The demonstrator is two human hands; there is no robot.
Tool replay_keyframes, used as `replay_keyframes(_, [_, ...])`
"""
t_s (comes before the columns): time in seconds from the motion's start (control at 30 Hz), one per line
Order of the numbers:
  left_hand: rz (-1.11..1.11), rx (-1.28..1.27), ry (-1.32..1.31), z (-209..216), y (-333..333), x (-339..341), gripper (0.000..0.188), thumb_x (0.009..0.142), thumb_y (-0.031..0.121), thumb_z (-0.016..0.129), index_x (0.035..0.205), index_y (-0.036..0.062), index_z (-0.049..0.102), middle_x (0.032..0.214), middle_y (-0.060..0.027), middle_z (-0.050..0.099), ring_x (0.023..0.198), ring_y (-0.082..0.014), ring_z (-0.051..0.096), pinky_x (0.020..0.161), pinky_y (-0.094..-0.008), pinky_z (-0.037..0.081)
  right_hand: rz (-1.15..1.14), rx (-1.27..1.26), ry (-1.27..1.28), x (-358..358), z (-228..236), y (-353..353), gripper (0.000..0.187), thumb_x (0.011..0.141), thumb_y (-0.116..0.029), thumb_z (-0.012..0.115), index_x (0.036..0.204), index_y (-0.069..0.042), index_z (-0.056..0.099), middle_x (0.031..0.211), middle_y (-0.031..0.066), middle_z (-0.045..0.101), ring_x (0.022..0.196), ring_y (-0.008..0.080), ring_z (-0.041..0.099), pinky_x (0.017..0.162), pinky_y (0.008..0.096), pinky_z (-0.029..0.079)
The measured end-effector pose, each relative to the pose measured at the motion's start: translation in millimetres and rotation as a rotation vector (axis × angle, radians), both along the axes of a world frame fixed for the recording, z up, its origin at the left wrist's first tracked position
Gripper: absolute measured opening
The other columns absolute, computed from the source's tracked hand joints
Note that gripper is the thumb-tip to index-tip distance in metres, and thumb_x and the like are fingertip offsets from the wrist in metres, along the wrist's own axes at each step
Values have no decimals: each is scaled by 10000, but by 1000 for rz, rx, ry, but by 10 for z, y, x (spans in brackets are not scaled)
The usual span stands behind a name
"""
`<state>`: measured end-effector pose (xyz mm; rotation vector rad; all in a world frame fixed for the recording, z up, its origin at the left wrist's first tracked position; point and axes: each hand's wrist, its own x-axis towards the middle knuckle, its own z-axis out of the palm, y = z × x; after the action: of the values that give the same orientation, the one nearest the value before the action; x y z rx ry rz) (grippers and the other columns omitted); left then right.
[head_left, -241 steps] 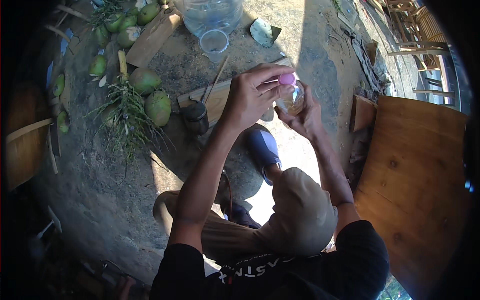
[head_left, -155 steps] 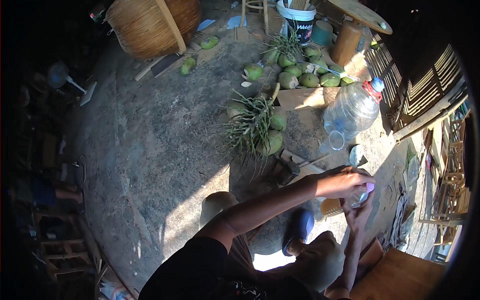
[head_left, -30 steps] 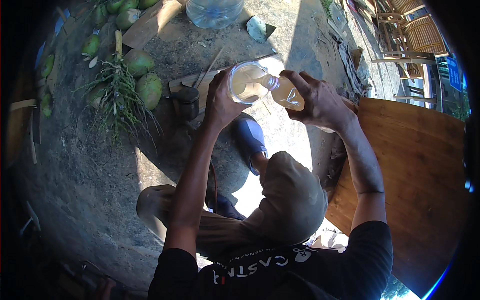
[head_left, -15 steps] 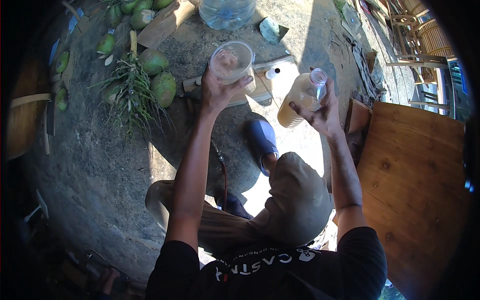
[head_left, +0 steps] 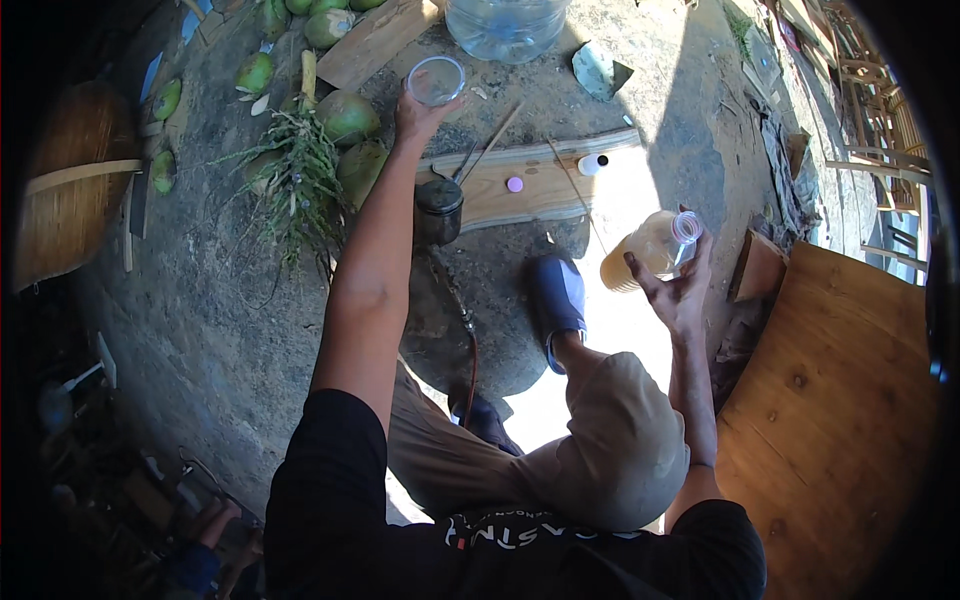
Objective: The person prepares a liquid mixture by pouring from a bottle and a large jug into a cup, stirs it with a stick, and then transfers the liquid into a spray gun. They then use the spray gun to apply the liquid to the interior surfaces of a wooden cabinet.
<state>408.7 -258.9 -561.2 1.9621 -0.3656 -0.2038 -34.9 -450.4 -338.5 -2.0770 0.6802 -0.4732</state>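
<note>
A clear plastic cup (head_left: 436, 80) is held far out in front by my left hand (head_left: 421, 118), its fingers wrapped round the side. The round rim faces up; whether anything is inside I cannot tell. My right hand (head_left: 679, 288) grips a clear plastic bottle (head_left: 645, 245) holding cloudy yellowish liquid. That bottle tilts, with its uncapped mouth up and to the right. Between the hands, a wooden plank (head_left: 485, 200) lies on the ground. On it are a pink cap (head_left: 515, 184) and a small white bottle (head_left: 590, 164) with a dark top.
A dark metal canister (head_left: 438, 210) with a hose (head_left: 472, 350) stands at the plank's left end. Green coconuts (head_left: 347, 118) and a leafy stalk (head_left: 295, 180) lie left. A large water jug (head_left: 508, 25) stands at the back. To the right leans a wide wooden slab (head_left: 810, 420).
My left hand has carried the cup farther forward, away from me. The canister and pink cap have come into sight. The bottle stays in my right hand while the view has shifted.
</note>
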Motion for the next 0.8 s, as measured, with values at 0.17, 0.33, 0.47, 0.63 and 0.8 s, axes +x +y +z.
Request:
replay_keyframes(0.17, [-39,-119,9,2,175,-106,916,669,193,1021,1425,55,522,1367,-175,674,1229,-319,676,1063,-422,547,-38,53,50,-52,-57,-15,973,767,-212,979,1528,-63,391,1339,182,664,1242,286,679,1079,437,557])
replay_keyframes(0.33, [173,192,-355,645,415,-551,576,805,66,876,1312,42,604,1193,-134,690,1078,-323,696,949,-425,580,-60,15,41,-76,-123,-49,983,768,-239,976,1520,-61,368,1328,198,668,1243,306,682,1075,438,553])
replay_keyframes(0.47, [-379,56,-369,896,211,-1536,273,915,67,761,1179,59,690,1075,-124,684,1019,-300,709,887,-455,587,-79,-15,100,-12,-214,-19,958,774,-274,969,1480,-48,361,1323,213,674,1222,326,697,1060,449,558])
replay_keyframes(0.63, [-551,636,-220,409,-220,-1993,316,937,190,769,1226,85,699,1223,-195,618,1148,-370,674,928,-497,599,-35,3,99,76,-251,99,923,779,-264,964,1475,-60,393,1283,208,709,1195,333,724,1045,441,575])
replay_keyframes(0.8, [-551,651,-160,-96,-274,-1983,336,940,188,761,1259,102,707,1264,-212,603,1157,-392,665,929,-511,604,28,-3,127,87,-271,144,940,787,-287,956,1496,-69,379,1299,215,703,1222,354,715,1047,453,578])
